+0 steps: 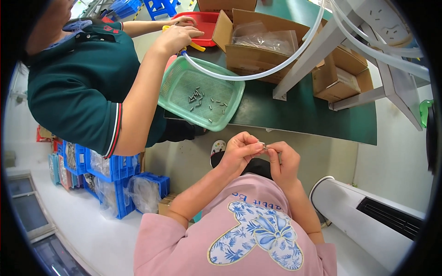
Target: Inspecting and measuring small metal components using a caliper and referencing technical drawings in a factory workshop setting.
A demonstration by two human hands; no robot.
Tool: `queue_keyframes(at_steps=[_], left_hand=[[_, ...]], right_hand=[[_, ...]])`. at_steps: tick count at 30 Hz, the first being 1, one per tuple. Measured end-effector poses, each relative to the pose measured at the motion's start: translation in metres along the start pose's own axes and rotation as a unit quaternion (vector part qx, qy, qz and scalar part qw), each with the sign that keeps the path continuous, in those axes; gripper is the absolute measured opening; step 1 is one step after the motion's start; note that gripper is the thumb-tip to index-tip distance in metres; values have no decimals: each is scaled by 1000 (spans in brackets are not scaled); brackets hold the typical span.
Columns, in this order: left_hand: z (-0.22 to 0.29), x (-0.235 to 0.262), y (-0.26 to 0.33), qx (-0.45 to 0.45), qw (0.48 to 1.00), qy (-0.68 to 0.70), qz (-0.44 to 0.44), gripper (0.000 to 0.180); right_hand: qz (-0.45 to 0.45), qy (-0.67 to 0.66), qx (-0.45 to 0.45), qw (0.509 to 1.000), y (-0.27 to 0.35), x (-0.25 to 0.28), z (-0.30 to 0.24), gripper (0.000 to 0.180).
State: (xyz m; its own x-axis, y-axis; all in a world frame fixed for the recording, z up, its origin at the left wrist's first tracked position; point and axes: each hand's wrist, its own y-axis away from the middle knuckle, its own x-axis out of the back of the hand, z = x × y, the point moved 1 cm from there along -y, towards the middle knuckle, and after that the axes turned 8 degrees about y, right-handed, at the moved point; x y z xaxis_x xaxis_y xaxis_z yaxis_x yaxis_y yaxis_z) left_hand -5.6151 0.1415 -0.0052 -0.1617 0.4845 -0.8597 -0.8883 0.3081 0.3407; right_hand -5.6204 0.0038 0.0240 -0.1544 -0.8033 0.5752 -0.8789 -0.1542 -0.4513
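Observation:
In front of my body my left hand [240, 152] and my right hand [284, 162] meet fingertip to fingertip. Both are closed in a pinch on a small silvery metal part [263, 145]; its exact kind is too small to make out. Beyond them, at the table's near edge, a green plastic basket [235, 108] holds several short metal cylinders [195, 96]. At the left a co-worker in a dark green shirt [85, 87] reaches over the basket's far side, one hand [177, 39] on a yellow-handled air gun [198, 47].
A pale air hose [258, 76] arcs over the green table [336, 124]. Cardboard boxes [258, 57] with plastic bags, a red tray [205, 25] and a grey metal frame [304, 60] stand on it. Blue crates [119, 168] are stacked at the left; a white appliance [363, 211] stands at the right.

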Motion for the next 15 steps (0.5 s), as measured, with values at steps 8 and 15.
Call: queue_keyframes(at_steps=[8,15], left_hand=[[69,94,-89,-231,754,-572,227,18],[115,143,-135,-64,939,-74,329,10]], right_hand=[[81,-13,-140,987,6,21,12,7],[53,-12,-155,986,23,21,15,6]])
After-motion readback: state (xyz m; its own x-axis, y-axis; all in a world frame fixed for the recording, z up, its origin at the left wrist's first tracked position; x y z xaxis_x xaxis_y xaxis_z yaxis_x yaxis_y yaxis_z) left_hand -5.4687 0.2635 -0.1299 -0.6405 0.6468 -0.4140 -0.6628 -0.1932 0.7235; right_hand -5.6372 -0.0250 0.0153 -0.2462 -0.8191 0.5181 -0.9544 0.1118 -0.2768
